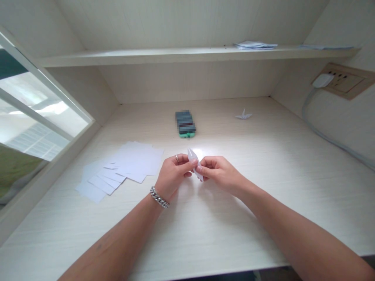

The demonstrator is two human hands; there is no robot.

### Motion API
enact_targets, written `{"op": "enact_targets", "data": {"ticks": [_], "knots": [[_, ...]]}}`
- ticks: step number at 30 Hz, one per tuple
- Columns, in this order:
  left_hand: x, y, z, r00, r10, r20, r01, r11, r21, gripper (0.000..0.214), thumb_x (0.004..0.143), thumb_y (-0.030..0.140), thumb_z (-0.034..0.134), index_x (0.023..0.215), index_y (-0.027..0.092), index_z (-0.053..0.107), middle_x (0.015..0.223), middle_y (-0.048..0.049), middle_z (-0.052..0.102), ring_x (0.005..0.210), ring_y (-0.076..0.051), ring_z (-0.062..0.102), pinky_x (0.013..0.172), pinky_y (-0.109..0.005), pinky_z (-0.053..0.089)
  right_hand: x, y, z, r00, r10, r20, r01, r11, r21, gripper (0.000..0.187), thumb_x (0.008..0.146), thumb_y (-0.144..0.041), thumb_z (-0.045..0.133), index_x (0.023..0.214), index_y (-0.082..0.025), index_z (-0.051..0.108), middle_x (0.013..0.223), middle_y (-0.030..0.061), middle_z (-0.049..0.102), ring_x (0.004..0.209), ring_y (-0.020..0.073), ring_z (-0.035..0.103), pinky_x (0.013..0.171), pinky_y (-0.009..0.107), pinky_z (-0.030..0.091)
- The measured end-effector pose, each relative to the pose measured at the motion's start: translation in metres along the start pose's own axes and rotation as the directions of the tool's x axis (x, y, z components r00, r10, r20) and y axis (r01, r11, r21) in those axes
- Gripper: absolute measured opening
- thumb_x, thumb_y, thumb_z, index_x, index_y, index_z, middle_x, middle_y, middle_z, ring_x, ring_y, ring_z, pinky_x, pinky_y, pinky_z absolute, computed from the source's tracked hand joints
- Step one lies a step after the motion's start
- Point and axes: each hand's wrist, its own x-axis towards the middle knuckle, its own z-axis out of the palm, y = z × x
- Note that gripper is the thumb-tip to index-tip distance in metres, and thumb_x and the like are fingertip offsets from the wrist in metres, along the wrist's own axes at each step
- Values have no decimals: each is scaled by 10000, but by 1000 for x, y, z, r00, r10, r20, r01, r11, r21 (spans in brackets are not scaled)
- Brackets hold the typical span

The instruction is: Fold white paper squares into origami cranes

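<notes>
A small piece of folded white paper [192,155], narrow and pointed at its far end, is held above the middle of the desk. My left hand [175,171], with a ring and a chain bracelet, pinches it from the left side. From the right, my right hand [218,170] pinches its lower part between thumb and fingers. The fingertips of both hands almost meet and cover part of the folds. Farther back on the right stands a finished folded paper crane [243,115].
Loose white sheets [137,158] lie spread on the desk [249,230] to the left. A phone-like item [185,124], blurred, with a green end, lies behind my hands. Papers [255,45] rest on the shelf [175,57]. A plug [322,80] with a cable sits in the right wall socket.
</notes>
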Motion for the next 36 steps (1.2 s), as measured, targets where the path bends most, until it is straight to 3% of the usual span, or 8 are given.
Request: {"op": "enact_targets", "data": {"ticks": [6, 14, 18, 22, 27, 30, 32, 36], "knots": [[1, -2, -3, 993, 109, -42, -108, 994, 14, 261, 673, 350, 801, 641, 137, 655, 625, -9, 631, 596, -114, 568, 610, -258, 442, 1, 0, 5, 999, 31, -11, -30, 995, 97, 298, 807, -426, 633, 665, -169, 581, 638, 4, 570, 597, 126, 508, 576, 265, 381], [-2, 3, 2, 997, 48, -67, -47, 999, 7, 288, 657, 365, 807, 610, 139, 635, 616, 6, 613, 578, -96, 551, 569, -230, 426, 1, -2, 3, 1000, -17, -14, 19, 992, 126, 324, 805, -441, 646, 647, -166, 580, 615, -5, 540, 588, 121, 485, 577, 268, 366], [-2, 2, 4, 989, 72, -132, -78, 996, -46, 307, 634, 350, 822, 591, 153, 590, 605, 34, 582, 574, -88, 542, 568, -222, 437, 1, -3, -1, 1000, -12, -6, 12, 995, 104, 329, 800, -442, 645, 631, -168, 576, 606, -4, 541, 581, 120, 479, 571, 268, 358], [-1, 1, 3, 991, 78, -110, -82, 996, -31, 310, 624, 366, 826, 605, 150, 605, 610, 29, 593, 572, -92, 552, 569, -225, 448, 0, -4, -7, 1000, 2, 18, -3, 999, 37, 328, 794, -417, 647, 597, -167, 570, 575, -7, 543, 547, 108, 461, 541, 259, 336], [1, 1, 1, 981, 103, -163, -101, 995, 23, 312, 621, 402, 822, 658, 147, 647, 620, -8, 642, 612, -121, 598, 579, -230, 446, 1, -6, -14, 996, 66, -55, -59, 991, 124, 265, 739, -407, 703, 700, -151, 646, 659, 22, 622, 633, 136, 574, 615, 274, 455], [1, 0, -3, 990, 100, -96, -90, 991, 103, 273, 645, 379, 803, 690, 142, 675, 628, -19, 652, 612, -120, 583, 583, -230, 432, 4, -4, -16, 973, 57, -223, -13, 981, 193, 285, 699, -411, 740, 784, -150, 665, 703, 28, 646, 681, 154, 607, 669, 307, 500], [1, 0, -4, 998, 51, 30, -56, 978, 199, 245, 656, 345, 785, 635, 136, 659, 590, -19, 637, 562, -112, 543, 564, -236, 411, 6, -2, -16, 955, 40, -295, 33, 971, 235, 309, 680, -406, 757, 813, -142, 669, 685, 24, 645, 640, 148, 594, 646, 308, 500], [-1, 1, -3, 988, 81, 129, -117, 948, 297, 236, 687, 359, 749, 641, 140, 674, 596, -20, 626, 553, -115, 516, 548, -243, 386, 6, -1, -14, 963, -47, -267, 88, 986, 144, 270, 677, -341, 770, 834, -138, 686, 604, -3, 614, 565, 137, 568, 561, 284, 458]]}}
